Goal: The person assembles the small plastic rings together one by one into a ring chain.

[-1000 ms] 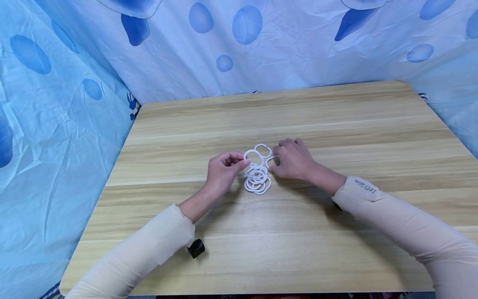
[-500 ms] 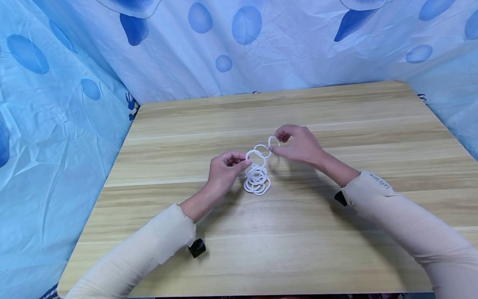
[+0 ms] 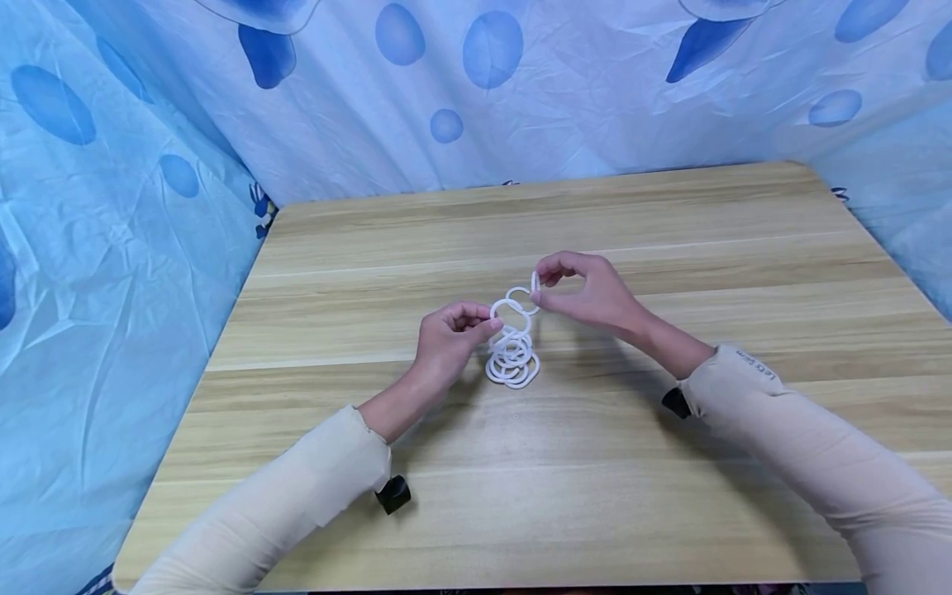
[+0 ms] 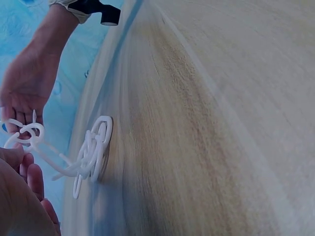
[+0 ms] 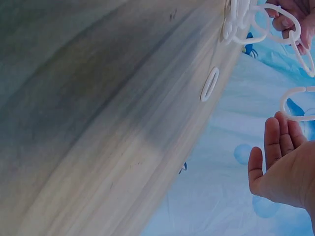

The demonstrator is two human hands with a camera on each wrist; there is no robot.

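My left hand [image 3: 449,339] pinches a white plastic curtain ring [image 3: 492,310] between thumb and fingers. Several more rings are linked or piled [image 3: 513,364] below it on the table. Another ring [image 5: 306,61] hangs from the one held, seen in the right wrist view. At the upper right, my right hand [image 3: 591,289] holds a separate curtain ring [image 3: 535,282] by thumb and fingertips, turned nearly edge-on in the head view. That ring [image 5: 288,103] shows a gap in its loop in the right wrist view. Whether it touches the hanging ring is unclear.
A wood-grain table [image 3: 669,479] lies under both hands. One loose ring [image 5: 210,84] rests on it in the right wrist view. Blue patterned sheeting [image 3: 595,91] hangs behind and at the sides. A black wrist device [image 3: 393,494] sits under the left cuff.
My right hand has lifted a ring off the table beside the pile, moved it up and away, then turned it edge-on toward the linked rings. My left hand has barely moved.
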